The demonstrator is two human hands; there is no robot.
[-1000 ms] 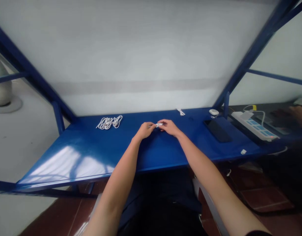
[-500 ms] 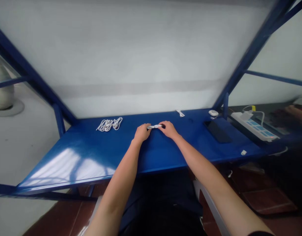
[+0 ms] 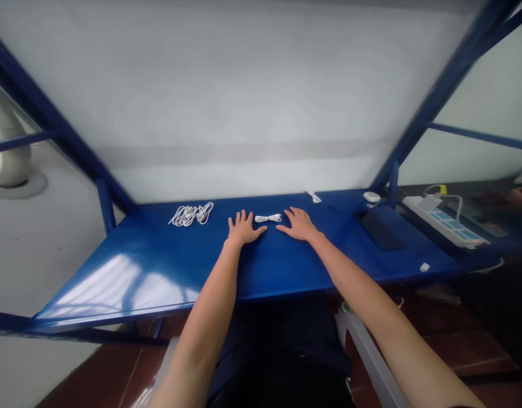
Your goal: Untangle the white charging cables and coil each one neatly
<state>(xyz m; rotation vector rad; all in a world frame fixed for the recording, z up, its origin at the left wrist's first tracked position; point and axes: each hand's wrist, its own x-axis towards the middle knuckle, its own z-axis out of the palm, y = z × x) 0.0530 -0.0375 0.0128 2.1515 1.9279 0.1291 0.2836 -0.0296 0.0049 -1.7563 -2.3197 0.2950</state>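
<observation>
Cable bundle [image 3: 268, 218] lies near the back edge of the glossy blue bench [image 3: 158, 241], between left hand [image 3: 243, 229] and right hand [image 3: 302, 225], each grip open, fingers spread. Bright glare [image 3: 111, 283] covers the front left corner; pale wall [image 3: 243, 85] behind, reddish floor [image 3: 101, 371] below.

Blue table [image 3: 269, 266], white cable bundle [image 3: 268, 218], left fingers [image 3: 243, 216] and right fingers [image 3: 290, 215] spread beside it

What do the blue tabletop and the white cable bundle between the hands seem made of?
Blue tabletop: probably painted metal, perhaps laminate; glossy, given its bright reflections at left. White cable bundle: likely plastic or rubber sheathing, smooth-looking, judging by its white folded strands.
</observation>
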